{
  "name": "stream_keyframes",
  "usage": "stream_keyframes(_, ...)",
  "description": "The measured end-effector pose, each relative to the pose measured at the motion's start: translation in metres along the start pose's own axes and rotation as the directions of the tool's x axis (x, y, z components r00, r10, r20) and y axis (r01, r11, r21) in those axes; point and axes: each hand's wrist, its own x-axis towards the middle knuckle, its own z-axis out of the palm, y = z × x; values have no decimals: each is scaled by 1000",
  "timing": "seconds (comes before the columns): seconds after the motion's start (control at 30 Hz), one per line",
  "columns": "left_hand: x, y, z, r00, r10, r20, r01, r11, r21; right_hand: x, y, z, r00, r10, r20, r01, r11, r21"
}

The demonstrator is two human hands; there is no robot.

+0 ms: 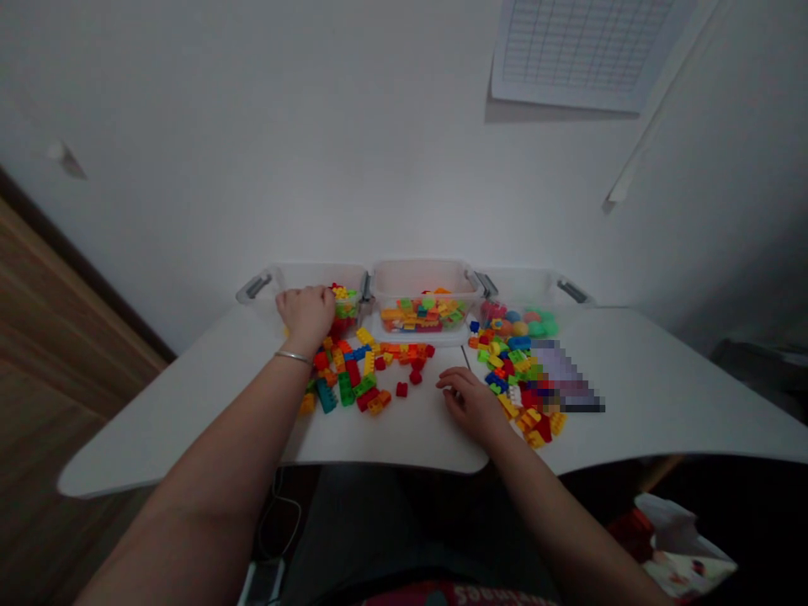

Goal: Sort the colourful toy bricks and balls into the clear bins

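Note:
My left hand point(307, 313) reaches forward over the rim of the left clear plastic bin point(278, 282), its fingers curled down next to the bricks inside; what they hold is hidden. A silver bracelet sits on that wrist. My right hand point(468, 398) rests on the white table point(189, 404), fingers bent down, beside the right pile of coloured bricks point(521, 383). Another pile of bricks point(359, 374) lies between my hands.
A middle clear bin point(424, 307) holds several bricks. A right bin point(527, 295) holds round coloured pieces. A blurred flat item point(571, 379) lies at the right of the pile. A white wall stands right behind the bins. A bag point(678, 547) lies on the floor.

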Motion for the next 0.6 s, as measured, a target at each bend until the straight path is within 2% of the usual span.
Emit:
stream_keyframes(0.17,-3,-3,1,999,51,-12,-51,998,21,0,0,-1,1000,11,21,-11,1000,-4)
stream_keyframes(0.27,-4,2,-1,998,44,-50,-47,997,-67,1,0,0,1000,6,2,-6,1000,-7)
stream_keyframes(0.37,-15,15,-5,993,66,-96,-84,978,-191,1,0,0,1000,-4,-17,4,1000,-22)
stream_keyframes(0.5,-56,48,-14,959,273,-82,-284,907,-310,2,2,1,1000,23,-12,-23,1000,-10)
stream_keyframes(0.6,-98,72,-17,884,467,3,-435,827,-355,2,5,2,999,37,-19,-37,999,11)
